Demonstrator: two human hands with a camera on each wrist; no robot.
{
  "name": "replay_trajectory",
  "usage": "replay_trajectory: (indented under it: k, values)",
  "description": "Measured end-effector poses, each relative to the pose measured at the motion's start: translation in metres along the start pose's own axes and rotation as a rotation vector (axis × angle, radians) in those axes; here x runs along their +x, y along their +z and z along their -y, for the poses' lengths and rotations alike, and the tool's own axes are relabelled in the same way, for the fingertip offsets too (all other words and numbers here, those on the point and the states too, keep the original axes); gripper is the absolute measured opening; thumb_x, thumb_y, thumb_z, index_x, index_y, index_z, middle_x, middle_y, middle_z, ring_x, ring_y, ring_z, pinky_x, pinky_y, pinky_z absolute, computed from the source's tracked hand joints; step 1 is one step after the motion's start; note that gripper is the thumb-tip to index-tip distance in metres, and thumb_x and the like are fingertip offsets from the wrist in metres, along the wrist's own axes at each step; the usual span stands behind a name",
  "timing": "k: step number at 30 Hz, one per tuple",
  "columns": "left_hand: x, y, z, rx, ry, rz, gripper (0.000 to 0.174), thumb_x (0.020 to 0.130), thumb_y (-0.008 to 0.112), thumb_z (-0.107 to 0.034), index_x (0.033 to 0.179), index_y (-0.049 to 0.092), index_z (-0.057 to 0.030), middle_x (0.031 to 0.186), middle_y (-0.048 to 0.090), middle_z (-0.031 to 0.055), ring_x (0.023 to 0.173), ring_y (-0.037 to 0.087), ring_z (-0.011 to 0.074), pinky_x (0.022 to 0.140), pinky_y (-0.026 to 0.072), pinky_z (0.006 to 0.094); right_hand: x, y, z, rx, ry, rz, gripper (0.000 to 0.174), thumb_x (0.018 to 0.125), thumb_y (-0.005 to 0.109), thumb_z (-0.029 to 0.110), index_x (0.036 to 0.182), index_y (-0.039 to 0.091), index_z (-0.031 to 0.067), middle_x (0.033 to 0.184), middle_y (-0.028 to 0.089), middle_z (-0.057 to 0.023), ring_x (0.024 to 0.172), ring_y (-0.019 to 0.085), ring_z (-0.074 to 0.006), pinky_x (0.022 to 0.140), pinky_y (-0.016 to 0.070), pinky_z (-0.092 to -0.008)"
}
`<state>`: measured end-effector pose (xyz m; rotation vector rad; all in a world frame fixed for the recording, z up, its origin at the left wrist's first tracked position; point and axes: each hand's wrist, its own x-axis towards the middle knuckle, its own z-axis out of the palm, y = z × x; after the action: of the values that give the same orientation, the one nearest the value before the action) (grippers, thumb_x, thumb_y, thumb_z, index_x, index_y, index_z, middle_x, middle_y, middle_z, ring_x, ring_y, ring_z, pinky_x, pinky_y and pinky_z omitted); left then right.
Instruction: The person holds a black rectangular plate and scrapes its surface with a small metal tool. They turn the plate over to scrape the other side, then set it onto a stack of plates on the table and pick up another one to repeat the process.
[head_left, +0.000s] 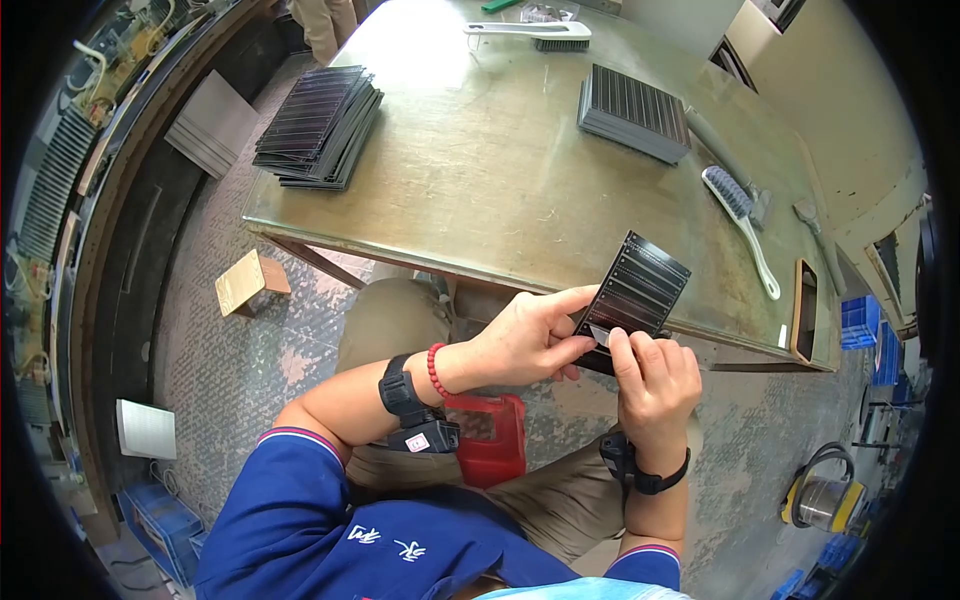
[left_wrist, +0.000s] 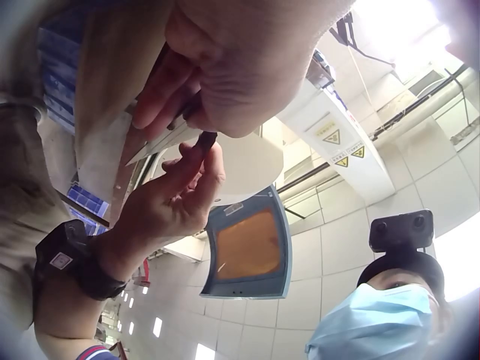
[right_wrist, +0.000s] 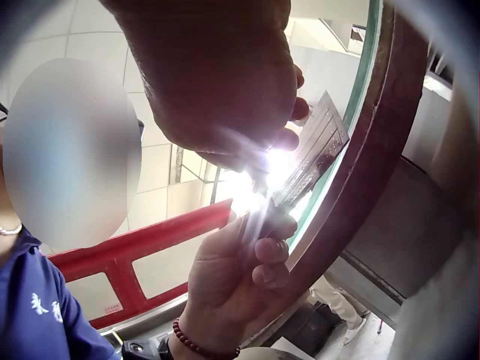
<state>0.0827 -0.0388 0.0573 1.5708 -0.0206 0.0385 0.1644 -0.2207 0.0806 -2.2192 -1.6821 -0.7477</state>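
My left hand grips the lower left corner of a thin black striped panel, with rows of small holes. The panel stands tilted up past the table's front edge. At its lower end, my right hand pinches a small, thin, pale blade. Its pointed tip shows in the left wrist view beside my left fingers; what my right fingertips cover is hidden. In the right wrist view, bright glare lies between the hands, and the panel rises behind them.
On the table stand a loose stack of black panels at left and a neat stack at back right. White-handled brushes lie at right and at the back. A red stool and a small wooden stool stand below.
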Motion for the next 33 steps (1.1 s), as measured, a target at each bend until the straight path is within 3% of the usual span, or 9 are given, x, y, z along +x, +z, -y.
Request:
replay_trajectory:
  k: [2, 12, 18, 30, 32, 33]
  values:
    - [-0.001, 0.002, 0.002, 0.007, 0.037, -0.036, 0.055, 0.087, 0.057, 0.001, 0.139, 0.04, -0.0065, 0.06, 0.064, 0.0051, 0.057, 0.067, 0.0114, 0.052, 0.0542, 0.0246, 0.0, 0.0, 0.0, 0.0, -0.007, -0.003, 0.035, 0.069, 0.062, 0.012, 0.104, 0.064, 0.0061, 0.092, 0.059, -0.005, 0.071, 0.055, -0.0183, 0.057, 0.0393, -0.0317]
    - [0.0, 0.004, 0.005, 0.034, 0.064, -0.045, 0.055, 0.086, 0.058, 0.001, 0.138, 0.042, -0.0068, 0.059, 0.063, 0.005, 0.056, 0.067, 0.0114, 0.051, 0.0533, 0.0244, 0.0, 0.001, -0.002, -0.009, -0.008, -0.003, 0.036, 0.068, 0.061, 0.012, 0.103, 0.065, 0.0029, 0.088, 0.059, -0.0055, 0.069, 0.055, -0.0186, 0.055, 0.0388, -0.0316]
    - [-0.002, 0.001, 0.001, 0.062, 0.059, -0.014, 0.058, 0.087, 0.058, 0.005, 0.141, 0.038, -0.0056, 0.062, 0.064, 0.0041, 0.061, 0.067, 0.0098, 0.055, 0.0553, 0.0227, 0.0, 0.002, -0.003, 0.028, -0.011, -0.014, 0.036, 0.067, 0.059, 0.013, 0.101, 0.066, 0.0007, 0.087, 0.06, -0.0063, 0.067, 0.054, -0.0191, 0.053, 0.0385, -0.0315]
    - [-0.002, 0.0, -0.001, 0.039, 0.011, 0.01, 0.056, 0.085, 0.059, 0.006, 0.138, 0.045, -0.006, 0.054, 0.056, -0.0014, 0.053, 0.059, 0.0036, 0.053, 0.0531, 0.0217, -0.004, 0.0, -0.005, 0.094, 0.004, -0.018, 0.034, 0.067, 0.061, 0.011, 0.098, 0.067, 0.0003, 0.086, 0.062, -0.0067, 0.065, 0.054, -0.0188, 0.051, 0.0382, -0.0311]
    - [-0.002, 0.0, 0.003, 0.066, 0.048, 0.019, 0.056, 0.084, 0.058, 0.004, 0.137, 0.045, -0.0073, 0.059, 0.063, 0.0073, 0.056, 0.067, 0.0109, 0.052, 0.053, 0.0251, -0.005, 0.0, -0.005, 0.106, 0.009, -0.019, 0.034, 0.066, 0.061, 0.011, 0.098, 0.067, 0.0003, 0.085, 0.062, -0.0069, 0.065, 0.055, -0.019, 0.051, 0.0382, -0.0311]
    - [-0.002, 0.0, 0.002, 0.066, 0.048, 0.023, 0.056, 0.084, 0.058, 0.004, 0.137, 0.045, -0.0073, 0.059, 0.063, 0.0073, 0.056, 0.067, 0.0109, 0.052, 0.053, 0.0251, -0.006, 0.0, -0.005, 0.104, 0.012, -0.019, 0.034, 0.066, 0.061, 0.011, 0.098, 0.067, 0.0003, 0.085, 0.062, -0.0069, 0.065, 0.055, -0.019, 0.051, 0.0382, -0.0311]
